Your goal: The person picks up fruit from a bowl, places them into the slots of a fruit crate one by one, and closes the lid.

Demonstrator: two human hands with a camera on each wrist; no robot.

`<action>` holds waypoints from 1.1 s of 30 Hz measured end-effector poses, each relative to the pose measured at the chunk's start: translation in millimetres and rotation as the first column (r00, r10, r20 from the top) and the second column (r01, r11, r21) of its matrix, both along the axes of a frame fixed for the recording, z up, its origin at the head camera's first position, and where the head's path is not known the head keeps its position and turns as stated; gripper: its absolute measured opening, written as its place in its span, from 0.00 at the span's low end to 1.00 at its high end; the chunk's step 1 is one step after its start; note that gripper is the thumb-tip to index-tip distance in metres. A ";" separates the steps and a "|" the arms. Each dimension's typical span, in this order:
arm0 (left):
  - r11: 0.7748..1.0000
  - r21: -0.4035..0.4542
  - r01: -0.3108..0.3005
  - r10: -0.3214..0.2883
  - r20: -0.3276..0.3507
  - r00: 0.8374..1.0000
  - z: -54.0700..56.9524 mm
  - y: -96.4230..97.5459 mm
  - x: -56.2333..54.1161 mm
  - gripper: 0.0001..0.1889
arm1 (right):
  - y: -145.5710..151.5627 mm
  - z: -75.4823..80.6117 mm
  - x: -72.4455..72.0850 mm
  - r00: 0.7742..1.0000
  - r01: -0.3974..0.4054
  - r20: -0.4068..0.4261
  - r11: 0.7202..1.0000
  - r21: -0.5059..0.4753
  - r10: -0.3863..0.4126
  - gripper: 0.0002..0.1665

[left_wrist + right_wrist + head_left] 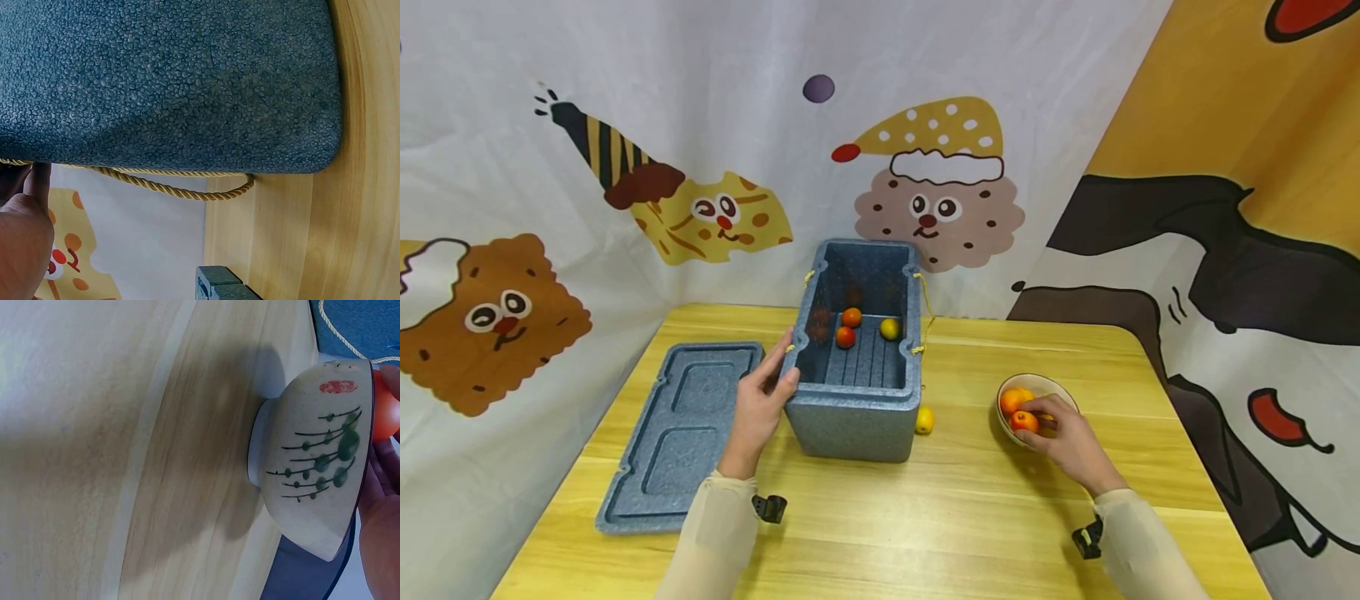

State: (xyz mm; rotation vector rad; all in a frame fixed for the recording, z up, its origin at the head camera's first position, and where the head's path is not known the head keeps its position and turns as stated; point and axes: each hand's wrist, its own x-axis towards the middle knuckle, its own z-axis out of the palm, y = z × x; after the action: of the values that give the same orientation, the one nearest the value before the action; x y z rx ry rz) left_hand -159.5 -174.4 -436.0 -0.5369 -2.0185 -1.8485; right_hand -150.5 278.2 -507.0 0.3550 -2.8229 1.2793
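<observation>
A blue-grey foam box [850,429] stands uncovered on the table, with two red-orange fruits [845,337] and a yellow one [890,329] inside. My left hand [762,408] grips its near left corner, thumb at the front rim and fingers along the left side. In the left wrist view, a yellow rope handle [181,190] hangs beside that hand. At the right, my right hand [1067,437] is over a bowl [1052,385] and holds an orange-red tomato [386,406] at its rim. Orange fruit [1013,400] lies beside the tomato in the bowl.
The box's lid [681,433] lies flat on the left side of the wooden table [970,517]. A yellow fruit, perhaps a lemon [925,420], sits against the box's right side. Behind the table hangs a printed curtain [737,83].
</observation>
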 end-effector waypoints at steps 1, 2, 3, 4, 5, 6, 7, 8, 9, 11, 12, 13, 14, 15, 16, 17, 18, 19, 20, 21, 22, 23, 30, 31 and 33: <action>1.000 0.003 0.001 -0.001 0.000 1.000 -0.2 0.1 -0.1 0.25 | 0.3 0.2 0.1 1.000 -0.002 0.000 1.000 0.001 0.002 0.20; 1.000 0.005 0.002 -0.002 0.001 1.000 -0.3 0.3 -0.1 0.25 | 0.6 0.1 0.2 1.000 -0.003 0.001 1.000 0.005 0.003 0.21; 1.000 0.005 0.002 -0.002 0.001 1.000 -0.4 0.4 -0.1 0.25 | 0.8 0.0 0.4 1.000 -0.001 0.002 1.000 0.009 0.001 0.21; 1.000 0.004 0.002 -0.002 0.001 1.000 -0.1 0.3 -0.1 0.26 | 0.4 0.0 0.3 1.000 0.002 0.002 1.000 0.012 -0.002 0.21; 1.000 0.004 0.003 -0.003 0.001 1.000 0.0 0.2 0.0 0.26 | 0.0 0.4 0.5 1.000 0.005 0.002 1.000 0.012 -0.005 0.21; 1.000 0.003 0.003 -0.003 0.001 1.000 0.2 0.2 0.0 0.26 | -0.6 0.8 0.7 1.000 0.010 0.000 1.000 0.016 -0.010 0.20; 1.000 0.002 0.002 -0.002 0.001 1.000 0.3 0.1 0.0 0.26 | -1.6 1.3 1.1 1.000 0.013 -0.002 1.000 0.019 -0.013 0.20; 1.000 0.003 0.003 -0.003 0.001 1.000 0.1 -0.1 0.3 0.26 | -2.4 1.3 1.7 1.000 0.020 0.001 1.000 0.020 -0.020 0.20; 1.000 0.001 0.004 -0.004 0.002 1.000 -0.1 -0.2 0.6 0.26 | -3.3 1.4 2.1 1.000 0.026 0.001 0.999 0.022 -0.026 0.20; 1.000 -0.001 0.002 -0.002 0.006 1.000 -0.6 -0.5 0.9 0.26 | -5.0 1.8 2.7 0.999 0.034 -0.003 0.999 0.025 -0.033 0.20; 1.000 -0.001 0.001 -0.001 0.008 1.000 -1.0 -0.6 1.0 0.26 | -5.8 2.0 2.7 0.999 0.036 -0.007 0.999 0.027 -0.036 0.20; 1.000 -0.002 0.000 0.000 0.010 1.000 -1.2 -0.8 1.1 0.26 | -6.4 2.3 2.6 0.999 0.038 -0.012 0.999 0.025 -0.038 0.19; 1.000 -0.004 -0.002 0.002 0.011 1.000 -1.4 -0.9 1.2 0.26 | -6.9 2.2 2.1 0.999 0.043 -0.017 0.999 0.022 -0.042 0.19; 1.000 -0.009 -0.004 0.004 0.012 1.000 -1.4 -0.9 0.9 0.26 | -7.3 2.7 1.5 0.999 0.043 -0.028 0.999 0.019 -0.042 0.19; 1.000 -0.010 -0.005 0.006 0.012 1.000 -1.4 -1.0 0.8 0.26 | -7.7 3.3 0.9 0.999 0.041 -0.036 0.999 0.015 -0.041 0.19; 1.000 -0.011 -0.007 0.007 0.011 1.000 -1.4 -1.0 0.7 0.26 | -7.8 4.1 0.2 0.998 0.039 -0.045 0.999 0.012 -0.039 0.18; 1.000 -0.010 -0.008 0.008 0.010 1.000 -1.3 -0.9 0.6 0.26 | -7.7 4.9 -0.4 0.998 0.037 -0.052 0.999 0.004 -0.037 0.18; 1.000 -0.011 -0.008 0.008 0.010 1.000 -1.1 -0.8 0.7 0.26 | -7.4 5.6 -0.6 0.998 0.038 -0.058 0.999 -0.002 -0.038 0.19; 1.000 -0.010 -0.007 0.007 0.011 1.000 -0.9 -0.6 0.8 0.26 | -6.9 6.6 -1.0 0.997 0.037 -0.062 0.999 -0.009 -0.038 0.19; 1.000 -0.009 -0.006 0.006 0.012 1.000 -0.6 -0.4 0.8 0.26 | -6.5 7.8 -1.3 0.997 0.038 -0.065 0.999 -0.018 -0.039 0.18; 1.000 -0.007 -0.005 0.005 0.012 1.000 -0.3 -0.2 0.9 0.26 | -6.0 9.7 -1.6 0.997 0.040 -0.068 0.999 -0.028 -0.042 0.18; 1.000 -0.008 -0.005 0.005 0.014 1.000 0.0 0.0 1.1 0.26 | -5.4 11.8 -2.1 0.996 0.049 -0.070 0.998 -0.035 -0.051 0.18; 1.000 0.000 -0.001 0.001 0.009 1.000 1.3 1.2 1.2 0.26 | -8.1 41.5 -11.4 0.989 0.089 -0.117 0.995 -0.040 -0.093 0.20; 1.000 0.007 0.002 -0.002 0.005 1.000 1.1 1.1 1.0 0.25 | -10.7 48.1 -13.6 0.988 0.088 -0.123 0.995 -0.048 -0.094 0.21; 1.000 0.015 0.006 -0.006 -0.002 1.000 0.3 0.7 0.6 0.25 | -18.2 61.8 -18.6 0.986 0.087 -0.135 0.994 -0.065 -0.095 0.22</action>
State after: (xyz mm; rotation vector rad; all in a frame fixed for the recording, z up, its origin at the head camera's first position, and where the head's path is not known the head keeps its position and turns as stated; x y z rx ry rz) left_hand -159.0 -173.7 -435.7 -0.5409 -2.0021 -1.8643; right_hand -169.1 260.0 -445.3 0.2966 -2.6493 1.2645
